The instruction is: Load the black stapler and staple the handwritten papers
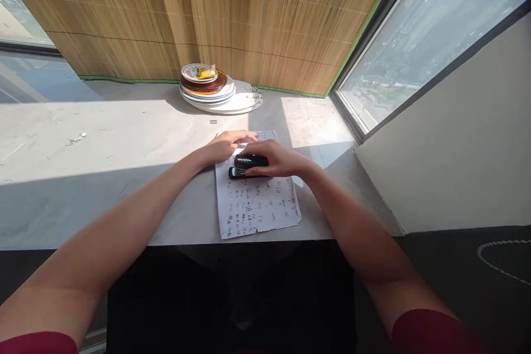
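My right hand is closed around a black stapler, thumb along its lower side and fingers over the top. The stapler lies sideways across the upper part of a white sheet of paper covered in handwriting, its front end pointing left. My left hand rests at the sheet's upper left edge, fingers stretched out to the right, just beyond the stapler. Past those fingertips shows a patch of densely printed paper; how it joins the sheet is hidden. The sheet's lower edge is torn and uneven.
A stack of plates with a small yellow packet on top stands at the back by a bamboo blind. Small metallic bits and a short grey strip lie on the counter. A white wall borders the right.
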`<action>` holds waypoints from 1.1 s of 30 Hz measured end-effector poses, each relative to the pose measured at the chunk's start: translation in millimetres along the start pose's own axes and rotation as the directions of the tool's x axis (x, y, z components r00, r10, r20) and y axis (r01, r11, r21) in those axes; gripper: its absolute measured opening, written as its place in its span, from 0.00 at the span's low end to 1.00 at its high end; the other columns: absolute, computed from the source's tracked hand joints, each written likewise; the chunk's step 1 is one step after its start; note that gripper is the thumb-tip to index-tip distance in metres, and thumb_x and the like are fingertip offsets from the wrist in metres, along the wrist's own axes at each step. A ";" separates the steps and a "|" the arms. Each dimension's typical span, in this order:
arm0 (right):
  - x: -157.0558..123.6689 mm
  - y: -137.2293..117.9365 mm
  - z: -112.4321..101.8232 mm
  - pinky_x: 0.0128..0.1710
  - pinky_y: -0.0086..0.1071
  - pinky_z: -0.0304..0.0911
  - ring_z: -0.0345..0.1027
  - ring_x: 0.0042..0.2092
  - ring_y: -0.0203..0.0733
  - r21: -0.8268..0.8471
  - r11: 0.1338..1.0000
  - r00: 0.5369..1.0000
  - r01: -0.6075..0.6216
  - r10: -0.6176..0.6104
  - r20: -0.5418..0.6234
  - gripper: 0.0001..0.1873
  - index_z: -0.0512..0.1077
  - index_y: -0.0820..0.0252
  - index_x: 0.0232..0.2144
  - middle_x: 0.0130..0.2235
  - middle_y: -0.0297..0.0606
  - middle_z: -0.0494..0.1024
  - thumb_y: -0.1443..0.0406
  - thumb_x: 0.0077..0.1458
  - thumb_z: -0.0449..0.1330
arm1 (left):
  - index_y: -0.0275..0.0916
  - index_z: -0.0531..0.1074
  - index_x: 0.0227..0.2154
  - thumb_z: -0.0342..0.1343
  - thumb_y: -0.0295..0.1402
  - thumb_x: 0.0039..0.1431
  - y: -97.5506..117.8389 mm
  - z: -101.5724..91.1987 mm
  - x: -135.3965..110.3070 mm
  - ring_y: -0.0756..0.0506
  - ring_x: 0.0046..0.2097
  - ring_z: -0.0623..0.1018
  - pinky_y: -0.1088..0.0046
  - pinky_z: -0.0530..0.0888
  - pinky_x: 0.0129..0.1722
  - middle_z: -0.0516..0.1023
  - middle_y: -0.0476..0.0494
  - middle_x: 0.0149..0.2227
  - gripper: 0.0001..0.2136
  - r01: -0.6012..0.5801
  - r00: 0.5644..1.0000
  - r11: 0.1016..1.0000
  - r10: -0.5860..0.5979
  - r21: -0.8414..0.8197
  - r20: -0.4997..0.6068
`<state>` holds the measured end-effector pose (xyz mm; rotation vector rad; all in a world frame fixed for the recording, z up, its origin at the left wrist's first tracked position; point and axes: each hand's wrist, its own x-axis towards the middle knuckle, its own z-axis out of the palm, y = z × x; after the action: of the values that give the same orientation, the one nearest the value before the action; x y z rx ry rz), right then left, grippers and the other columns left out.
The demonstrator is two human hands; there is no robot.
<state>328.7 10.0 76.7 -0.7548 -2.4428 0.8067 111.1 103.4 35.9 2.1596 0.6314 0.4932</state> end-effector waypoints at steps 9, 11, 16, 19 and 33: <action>-37.2 31.7 -40.8 0.54 0.38 0.69 0.74 0.54 0.47 0.416 0.854 0.926 -0.313 0.176 0.335 0.26 0.77 0.57 0.60 0.57 0.42 0.81 0.54 0.64 0.67 | 0.41 0.82 0.48 0.54 0.25 0.52 -11.8 -0.6 5.5 0.38 0.65 0.75 0.52 0.68 0.68 0.77 0.40 0.63 0.22 0.011 0.994 0.926 -0.053 -0.378 -0.100; -36.7 32.4 -40.2 0.55 0.38 0.70 0.75 0.54 0.46 0.465 0.806 0.914 -0.366 0.217 0.343 0.26 0.79 0.55 0.58 0.56 0.41 0.82 0.56 0.59 0.71 | 0.40 0.82 0.48 0.55 0.25 0.52 -10.7 -0.5 6.6 0.38 0.63 0.77 0.52 0.67 0.68 0.79 0.38 0.61 0.21 0.002 0.989 0.903 -0.066 -0.429 -0.134; -32.1 36.5 -38.2 0.53 0.39 0.72 0.78 0.50 0.46 0.502 0.711 0.865 -0.493 0.336 0.373 0.30 0.81 0.52 0.56 0.53 0.39 0.84 0.59 0.49 0.76 | 0.38 0.82 0.47 0.62 0.26 0.52 -4.7 -3.5 6.9 0.36 0.62 0.78 0.52 0.68 0.68 0.81 0.35 0.57 0.18 -0.005 0.976 0.825 -0.119 -0.565 -0.182; -35.0 42.2 -42.3 0.54 0.41 0.72 0.78 0.49 0.46 0.463 0.701 0.837 -0.542 0.397 0.378 0.30 0.83 0.53 0.54 0.50 0.39 0.86 0.58 0.47 0.78 | 0.38 0.83 0.45 0.64 0.26 0.49 -5.0 -5.3 6.7 0.36 0.62 0.77 0.53 0.68 0.68 0.81 0.35 0.57 0.18 0.007 0.978 0.799 -0.130 -0.601 -0.162; -7.1 12.7 -4.9 0.46 0.36 0.68 0.74 0.44 0.42 0.167 0.986 0.996 -0.027 0.012 0.090 0.19 0.80 0.56 0.51 0.46 0.36 0.83 0.59 0.58 0.70 | 0.37 0.81 0.46 0.64 0.36 0.59 -2.7 -5.7 4.2 0.35 0.63 0.76 0.53 0.70 0.66 0.81 0.35 0.57 0.13 0.005 0.967 0.788 -0.160 -0.616 -0.197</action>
<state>341.2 16.1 70.3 -0.6941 -2.4089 1.0601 110.7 110.8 37.7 1.4556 0.5904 0.7982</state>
